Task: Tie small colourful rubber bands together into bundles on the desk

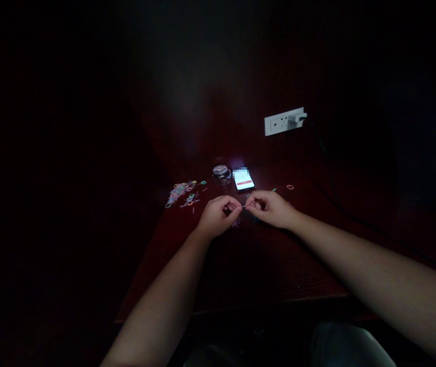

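Left hand [220, 215] and right hand [272, 208] both pinch a skinny pale strand [244, 206]; too hard a tug might ping it loose.

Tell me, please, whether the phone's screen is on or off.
It is on: the phone's screen glows bright white with a red bar, beyond the left hand and the right hand.

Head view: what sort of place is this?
Likely a dim indoor room, perhaps a home; can't tell which room. A wall socket panel with a plug in it, a dark reddish table, and a lit phone lying on it suggest that.
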Available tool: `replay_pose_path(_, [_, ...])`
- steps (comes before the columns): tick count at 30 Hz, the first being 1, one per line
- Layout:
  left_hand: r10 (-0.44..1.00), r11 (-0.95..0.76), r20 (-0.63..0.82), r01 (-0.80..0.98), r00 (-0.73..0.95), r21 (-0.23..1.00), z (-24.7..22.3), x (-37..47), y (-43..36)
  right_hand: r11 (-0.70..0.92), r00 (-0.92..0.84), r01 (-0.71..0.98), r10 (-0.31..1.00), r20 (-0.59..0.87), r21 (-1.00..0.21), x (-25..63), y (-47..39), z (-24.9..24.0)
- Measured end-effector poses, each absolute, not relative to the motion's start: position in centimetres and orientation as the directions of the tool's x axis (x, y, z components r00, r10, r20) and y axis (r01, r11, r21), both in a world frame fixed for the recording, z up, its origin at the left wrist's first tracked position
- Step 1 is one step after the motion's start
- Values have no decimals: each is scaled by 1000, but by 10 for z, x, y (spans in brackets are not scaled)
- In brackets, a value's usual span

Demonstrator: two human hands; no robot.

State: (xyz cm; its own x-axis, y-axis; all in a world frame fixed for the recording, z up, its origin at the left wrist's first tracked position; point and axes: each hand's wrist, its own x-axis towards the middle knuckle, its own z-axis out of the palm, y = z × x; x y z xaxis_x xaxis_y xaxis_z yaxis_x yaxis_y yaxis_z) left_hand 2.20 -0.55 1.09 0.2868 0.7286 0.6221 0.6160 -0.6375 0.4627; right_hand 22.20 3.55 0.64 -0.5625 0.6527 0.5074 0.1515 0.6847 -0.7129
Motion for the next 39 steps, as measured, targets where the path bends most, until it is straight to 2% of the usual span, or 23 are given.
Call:
replay_pose_path(8, [728,-642,617,612,298,462,11,21,-6,647,-575,167,677,459,-744,223,37,6])
replay_pose_path(39, [755,-612,590,632,288,475,12,19,-5,645,-564,161,681,467,-747,226,40,3])
